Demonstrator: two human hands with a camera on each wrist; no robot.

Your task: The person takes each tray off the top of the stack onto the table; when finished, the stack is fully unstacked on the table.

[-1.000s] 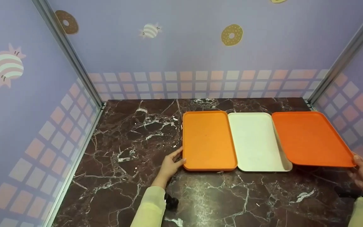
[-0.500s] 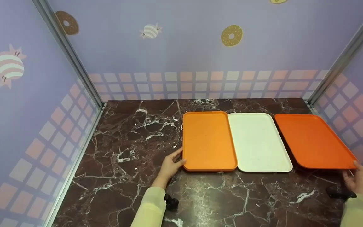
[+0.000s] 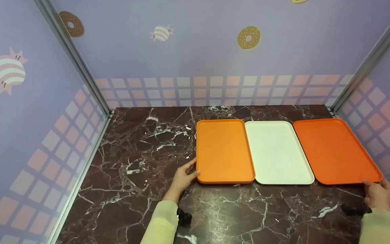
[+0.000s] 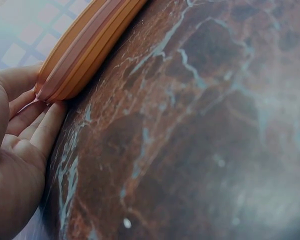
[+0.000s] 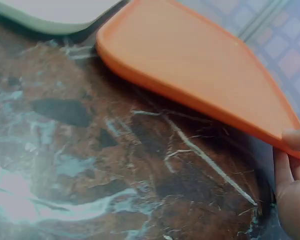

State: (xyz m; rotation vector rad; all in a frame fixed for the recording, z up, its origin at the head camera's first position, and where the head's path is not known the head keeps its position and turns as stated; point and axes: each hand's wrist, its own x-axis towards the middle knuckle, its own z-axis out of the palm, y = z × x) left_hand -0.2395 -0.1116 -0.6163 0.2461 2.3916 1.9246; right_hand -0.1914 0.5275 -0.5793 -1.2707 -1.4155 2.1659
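Observation:
My left hand [image 3: 182,176] grips the left front edge of a stack of trays topped by an orange tray [image 3: 224,152]. In the left wrist view, thumb and fingers meet the stack's corner, where orange and pinkish rims [image 4: 82,50] lie in layers. A white tray [image 3: 279,152] lies flat beside the stack. To its right is a red-orange tray [image 3: 337,152], whose front right corner my right hand [image 3: 379,195] pinches. The thumb is over the rim and the fingers are underneath. Seen from the right wrist, that tray's held corner sits above the tabletop.
Dark marbled tabletop [image 3: 141,169] spreads to the left and in front of the trays. Purple walls [image 3: 181,57] with pastel squares stand behind and at both sides; the right wall [image 3: 389,135] is close to the red-orange tray.
The red-orange tray has come down level beside the white one, after overlapping it and then shifting right. My right hand has moved left and nearer. The left hand stays put.

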